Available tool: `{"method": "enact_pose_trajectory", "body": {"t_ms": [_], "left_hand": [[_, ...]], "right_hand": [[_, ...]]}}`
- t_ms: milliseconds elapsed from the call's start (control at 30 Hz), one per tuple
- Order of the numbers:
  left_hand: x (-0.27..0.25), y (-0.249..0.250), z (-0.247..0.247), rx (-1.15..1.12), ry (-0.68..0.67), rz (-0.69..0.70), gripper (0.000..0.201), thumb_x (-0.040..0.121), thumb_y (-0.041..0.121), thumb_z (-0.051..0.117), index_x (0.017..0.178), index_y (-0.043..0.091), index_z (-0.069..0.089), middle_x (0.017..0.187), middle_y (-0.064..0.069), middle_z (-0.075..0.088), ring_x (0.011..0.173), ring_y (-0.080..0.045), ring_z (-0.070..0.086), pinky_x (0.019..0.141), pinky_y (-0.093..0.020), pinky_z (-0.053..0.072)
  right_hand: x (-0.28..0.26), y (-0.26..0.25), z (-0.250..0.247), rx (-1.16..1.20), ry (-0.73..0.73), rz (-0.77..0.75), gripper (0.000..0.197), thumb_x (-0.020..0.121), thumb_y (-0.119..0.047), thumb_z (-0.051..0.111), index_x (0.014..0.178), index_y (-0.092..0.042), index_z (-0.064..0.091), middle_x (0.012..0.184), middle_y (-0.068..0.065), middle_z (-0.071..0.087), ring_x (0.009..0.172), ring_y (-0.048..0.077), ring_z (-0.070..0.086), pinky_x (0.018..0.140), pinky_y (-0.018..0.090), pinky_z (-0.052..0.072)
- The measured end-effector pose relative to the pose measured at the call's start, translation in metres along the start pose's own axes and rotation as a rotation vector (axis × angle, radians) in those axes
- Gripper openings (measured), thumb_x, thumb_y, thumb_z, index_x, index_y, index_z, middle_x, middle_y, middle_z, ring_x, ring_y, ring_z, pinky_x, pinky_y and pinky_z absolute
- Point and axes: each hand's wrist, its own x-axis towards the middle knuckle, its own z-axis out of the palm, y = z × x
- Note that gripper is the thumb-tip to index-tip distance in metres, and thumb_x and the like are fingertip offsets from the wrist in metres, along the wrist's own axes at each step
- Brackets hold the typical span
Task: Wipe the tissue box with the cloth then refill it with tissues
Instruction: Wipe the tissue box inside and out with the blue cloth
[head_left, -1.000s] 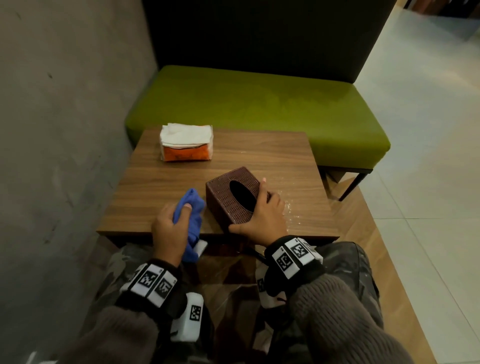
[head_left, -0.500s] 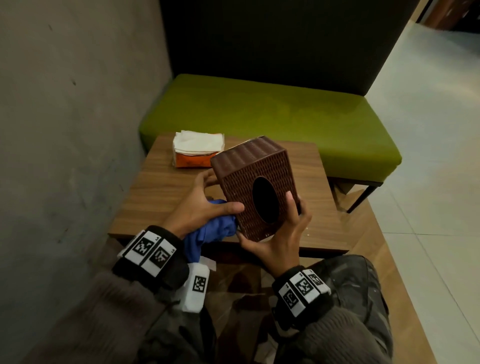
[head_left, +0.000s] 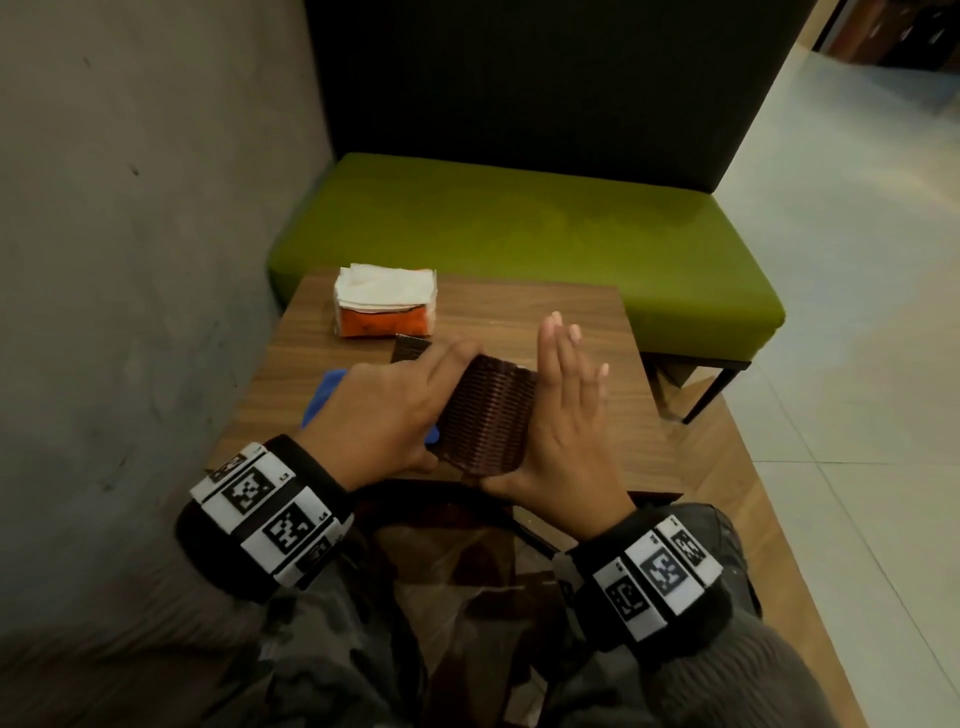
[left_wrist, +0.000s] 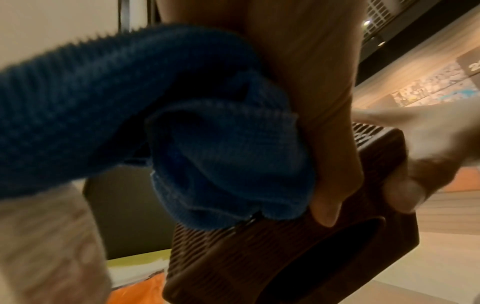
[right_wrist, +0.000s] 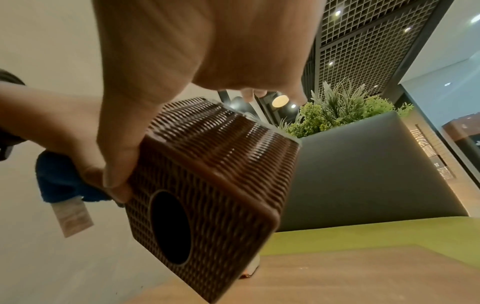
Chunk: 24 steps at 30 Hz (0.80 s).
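The brown woven tissue box (head_left: 488, 415) is held tilted just above the near edge of the wooden table (head_left: 587, 332). Its oval hole (right_wrist: 168, 228) faces down towards me and is hidden in the head view. My left hand (head_left: 384, 410) lies over the box's left side with the bunched blue cloth (left_wrist: 207, 154) held in its palm against the box. Its thumb (left_wrist: 327, 185) presses the holed face. My right hand (head_left: 566, 405) lies flat on the right side, fingers straight, its thumb (right_wrist: 116, 164) at the front corner. The tissue pack (head_left: 384, 306), white sheets on an orange wrapper, sits at the table's far left.
A small dark woven panel (head_left: 410, 348) lies on the table just behind my left hand. A green bench seat (head_left: 519, 223) with a dark backrest runs behind the table. A grey wall (head_left: 130, 260) stands close on the left, and pale floor tiles (head_left: 857, 364) lie to the right.
The box has been turned so its hole no longer faces up at me. My left hand moved over the box with the cloth, and my right hand shifted flat onto its right side.
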Motion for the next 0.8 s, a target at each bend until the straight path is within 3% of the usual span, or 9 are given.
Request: {"method": "enact_pose_trajectory", "body": {"t_ms": [133,233,300,367,433,467,533,667,800], "left_hand": [[-0.001,0.004,-0.002,0.010,0.071,0.067,0.101,0.049,0.044,0.083,0.135,0.015,0.037,0.131,-0.001,0.053,0.069,-0.015,0.065,0.040,-0.022,0.030],[-0.006,-0.006,0.002,-0.175,0.105,0.080,0.104,0.056,0.039,0.084,0.142,0.022,0.028,0.137,0.004,0.047,0.093,-0.012,0.064,0.057,-0.028,0.051],[-0.012,-0.019,0.005,-0.588,0.201,-0.127,0.100,0.058,0.036,0.087,0.140,0.026,0.030,0.133,0.011,0.046,0.104,0.000,0.056,0.084,-0.027,0.052],[-0.020,-0.028,0.009,-0.998,0.519,-0.441,0.075,0.061,0.038,0.084,0.125,0.031,0.046,0.116,0.012,0.055,0.099,0.003,0.056,0.092,-0.021,0.048],[-0.023,-0.022,0.009,-1.212,0.823,-0.669,0.043,0.069,0.046,0.073,0.106,0.035,0.054,0.103,0.006,0.062,0.099,-0.008,0.061,0.095,-0.036,0.049],[-0.021,-0.013,0.006,-1.235,0.861,-0.692,0.034,0.073,0.046,0.069,0.102,0.035,0.055,0.102,0.005,0.063,0.099,-0.011,0.062,0.095,-0.040,0.049],[-0.015,0.018,0.000,-1.137,0.763,-0.528,0.027,0.081,0.036,0.067,0.105,0.034,0.055,0.106,0.007,0.062,0.102,-0.008,0.060,0.094,-0.032,0.048],[-0.014,0.061,0.010,-0.562,0.515,-0.004,0.031,0.083,0.023,0.069,0.114,0.022,0.064,0.117,-0.001,0.057,0.106,-0.016,0.049,0.094,-0.023,0.038],[0.002,0.029,0.015,-0.590,0.591,-0.244,0.025,0.084,0.025,0.061,0.105,0.014,0.068,0.105,-0.003,0.060,0.099,-0.022,0.052,0.088,-0.032,0.043]], "right_hand": [[0.000,0.002,0.001,0.018,-0.052,0.040,0.116,0.059,-0.066,0.061,0.147,-0.005,0.018,0.142,0.011,0.044,0.136,0.025,0.036,0.117,0.064,0.013],[-0.005,0.005,-0.003,0.138,-0.022,0.063,0.102,0.051,-0.050,0.076,0.135,-0.007,0.037,0.122,0.005,0.051,0.114,0.021,0.050,0.105,0.058,0.039],[-0.011,0.009,-0.007,0.220,0.000,0.113,0.101,0.050,-0.048,0.077,0.134,-0.010,0.038,0.122,0.001,0.048,0.113,0.016,0.048,0.099,0.048,0.045],[-0.019,0.013,-0.009,0.263,0.037,0.161,0.103,0.050,-0.053,0.075,0.136,-0.013,0.035,0.122,-0.004,0.045,0.114,0.012,0.046,0.097,0.036,0.046],[-0.023,0.012,-0.006,0.267,0.060,0.176,0.106,0.049,-0.055,0.073,0.136,-0.012,0.033,0.120,-0.007,0.042,0.113,0.010,0.045,0.093,0.030,0.046],[-0.023,0.010,-0.003,0.268,0.067,0.172,0.106,0.048,-0.056,0.073,0.135,-0.011,0.034,0.118,-0.007,0.040,0.111,0.009,0.045,0.091,0.028,0.045],[-0.022,0.004,0.002,0.277,0.097,0.152,0.103,0.048,-0.056,0.073,0.133,-0.009,0.037,0.116,-0.007,0.040,0.108,0.009,0.045,0.089,0.026,0.044],[-0.023,-0.002,0.009,0.325,0.148,0.141,0.096,0.053,-0.051,0.076,0.131,-0.006,0.044,0.121,0.002,0.049,0.109,0.016,0.053,0.092,0.033,0.048],[-0.031,-0.002,0.008,0.295,0.148,0.110,0.097,0.050,-0.053,0.076,0.129,-0.014,0.035,0.117,-0.001,0.048,0.107,0.016,0.052,0.092,0.032,0.047]]}}
